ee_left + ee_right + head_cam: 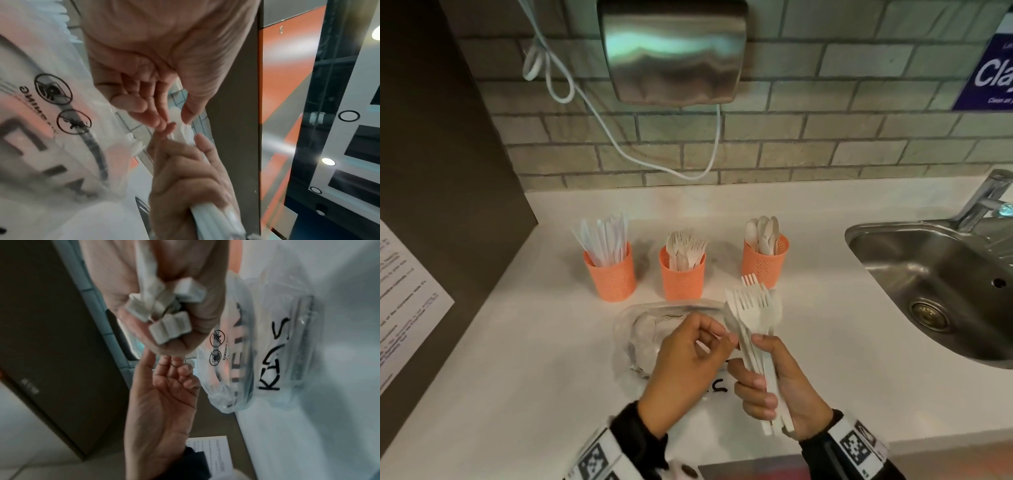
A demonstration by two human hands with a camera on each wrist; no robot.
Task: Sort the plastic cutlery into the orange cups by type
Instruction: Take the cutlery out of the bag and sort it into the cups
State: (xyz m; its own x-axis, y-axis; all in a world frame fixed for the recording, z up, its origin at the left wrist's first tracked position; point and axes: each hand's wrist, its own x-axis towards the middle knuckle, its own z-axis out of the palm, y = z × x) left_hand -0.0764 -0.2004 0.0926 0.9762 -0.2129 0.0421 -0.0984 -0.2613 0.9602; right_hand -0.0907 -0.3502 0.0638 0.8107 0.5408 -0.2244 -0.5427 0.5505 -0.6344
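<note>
Three orange cups stand in a row on the white counter: the left cup (615, 274) holds knives, the middle cup (682, 275) forks, the right cup (764, 262) spoons. In front of them my right hand (760, 363) grips a bundle of white cutlery (755, 311) by the handles, fork heads fanned upward. The handle ends (170, 327) stick out of its fist. My left hand (727, 337) pinches one piece at the bundle's left side between thumb and fingers (164, 125). I cannot tell which type that piece is.
A clear plastic bag (643, 329) with black print lies on the counter under my left hand. A steel sink (859, 240) with a tap (986, 198) sits to the right. A steel wall unit (674, 48) and its white cable (619, 144) hang on the brick wall behind.
</note>
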